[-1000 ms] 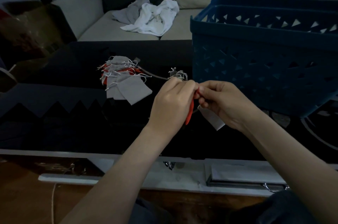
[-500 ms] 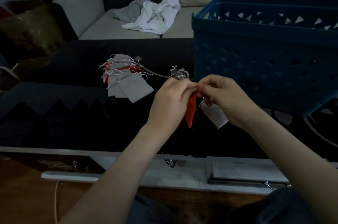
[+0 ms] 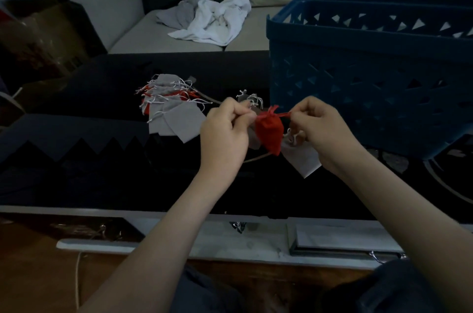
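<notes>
The big blue plastic basket [image 3: 358,77] stands on the right, behind the hands. The black table [image 3: 102,159] holds a pile of small grey and red cloth bags [image 3: 174,113] on the left. The left hand [image 3: 225,133] and the right hand [image 3: 322,128] are up over the table. Each pinches one of the red strings [image 3: 284,115] with thumb and fingers. The small red cloth bag [image 3: 268,131] hangs between them. A moment ago it hung flat and the hands touched. Now they are apart and the bag's top is bunched, so I think it is nearly closed.
</notes>
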Demonstrator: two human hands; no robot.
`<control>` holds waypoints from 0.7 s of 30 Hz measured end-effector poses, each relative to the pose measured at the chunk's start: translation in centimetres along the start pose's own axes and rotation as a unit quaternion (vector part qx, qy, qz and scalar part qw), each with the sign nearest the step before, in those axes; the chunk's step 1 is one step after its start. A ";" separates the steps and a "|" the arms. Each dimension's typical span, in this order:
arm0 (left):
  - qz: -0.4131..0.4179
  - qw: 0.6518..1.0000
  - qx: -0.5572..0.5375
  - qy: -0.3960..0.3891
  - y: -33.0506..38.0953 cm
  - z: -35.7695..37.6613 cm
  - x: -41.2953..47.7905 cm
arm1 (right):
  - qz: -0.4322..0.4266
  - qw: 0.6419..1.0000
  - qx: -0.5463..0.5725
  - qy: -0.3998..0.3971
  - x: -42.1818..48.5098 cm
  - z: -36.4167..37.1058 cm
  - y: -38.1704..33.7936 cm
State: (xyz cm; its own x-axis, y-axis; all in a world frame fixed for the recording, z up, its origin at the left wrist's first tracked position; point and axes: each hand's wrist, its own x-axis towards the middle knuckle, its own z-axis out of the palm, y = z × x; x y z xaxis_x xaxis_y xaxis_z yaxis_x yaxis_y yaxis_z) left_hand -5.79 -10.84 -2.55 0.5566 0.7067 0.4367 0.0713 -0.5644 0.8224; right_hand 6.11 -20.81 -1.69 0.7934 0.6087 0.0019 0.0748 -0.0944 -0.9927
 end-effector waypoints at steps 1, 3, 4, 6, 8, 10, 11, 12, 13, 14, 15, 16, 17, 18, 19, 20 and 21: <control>-0.019 1.000 -0.003 -0.006 0.0 -0.1 0.1 | 0.004 1.000 0.003 0.014 0.1 -0.1 0.1; -0.052 0.998 -0.016 -0.020 0.0 -0.1 0.2 | 0.008 1.000 0.001 0.025 0.3 0.0 0.3; -0.062 0.997 -0.025 -0.026 0.0 0.0 0.2 | 0.009 1.000 0.000 0.029 0.3 0.0 0.3; -0.070 0.996 -0.044 -0.036 0.1 0.2 0.2 | 0.011 0.999 -0.001 0.040 0.4 0.1 0.3; -0.067 0.994 -0.066 -0.052 0.2 0.2 0.2 | 0.019 0.999 0.002 0.043 0.5 0.1 0.3; -0.059 0.993 -0.085 -0.058 0.4 -0.1 0.4 | 0.025 0.999 0.010 0.026 0.6 0.0 0.1; -0.051 0.994 -0.084 -0.053 0.4 -0.2 0.5 | 0.020 1.000 0.022 0.003 0.6 -0.1 0.0; -0.044 0.995 -0.075 -0.049 0.3 -0.4 0.6 | 0.009 0.998 0.045 -0.032 0.6 0.0 -0.1; -0.041 0.996 -0.064 -0.050 0.2 -0.5 0.7 | -0.001 0.995 0.072 -0.076 0.5 0.0 -0.1; -0.044 0.996 -0.056 -0.060 0.2 -0.5 0.7 | -0.005 0.987 0.101 -0.121 0.3 0.2 -0.3; -0.053 0.994 -0.056 -0.072 0.1 -0.5 0.7 | -0.006 0.978 0.125 -0.164 0.0 0.4 -0.3; -0.066 0.992 -0.066 -0.083 -0.1 -0.4 0.6 | -0.009 0.970 0.132 -0.202 -0.2 0.7 -0.2; -0.079 0.990 -0.077 -0.089 -0.1 -0.3 0.5 | -0.017 0.966 0.116 -0.231 -0.4 1.1 -0.1; -0.090 0.988 -0.087 -0.092 -0.1 -0.3 0.5 | -0.026 0.963 0.091 -0.252 -0.5 1.4 0.0; -0.098 0.987 -0.086 -0.091 -0.2 -0.3 0.5 | -0.032 0.961 0.070 -0.266 -0.5 1.7 0.2; -0.103 0.987 -0.082 -0.088 -0.4 -0.4 0.5 | -0.030 0.960 0.059 -0.272 -0.4 2.0 0.4; -0.106 0.988 -0.076 -0.085 -0.8 -0.4 0.6 | -0.027 0.960 0.051 -0.274 -0.2 2.2 0.6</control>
State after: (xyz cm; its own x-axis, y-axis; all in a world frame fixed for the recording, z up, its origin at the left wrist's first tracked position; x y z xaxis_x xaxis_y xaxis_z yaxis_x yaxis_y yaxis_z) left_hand -5.88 -9.80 -2.75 0.6742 0.7131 0.1920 0.0826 -0.3312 0.9399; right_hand 4.70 -19.23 -2.53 0.3518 0.9359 0.0170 0.0244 0.0090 -0.9997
